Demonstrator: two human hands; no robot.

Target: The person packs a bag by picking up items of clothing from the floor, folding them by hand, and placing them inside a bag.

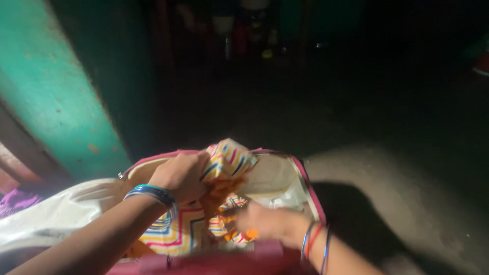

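My left hand point(181, 175) grips a bunched fold of zigzag-patterned cloth point(229, 158) in white, yellow, red and blue, holding it up at the mouth of an open bag point(305, 178) with a pink rim and cream lining. My right hand point(265, 221), blurred, is lower inside the bag, closed on more of the same cloth with orange parts point(224, 191). Both wrists wear bangles point(153, 193). The rest of the cloth lies crumpled in the bag under my left forearm.
A green painted wall or door post point(56, 97) stands at the left. Dark earthen floor point(387, 178) spreads right of the bag. Dim containers point(249, 30) stand at the far back. A bit of purple cloth point(15, 201) shows at the left edge.
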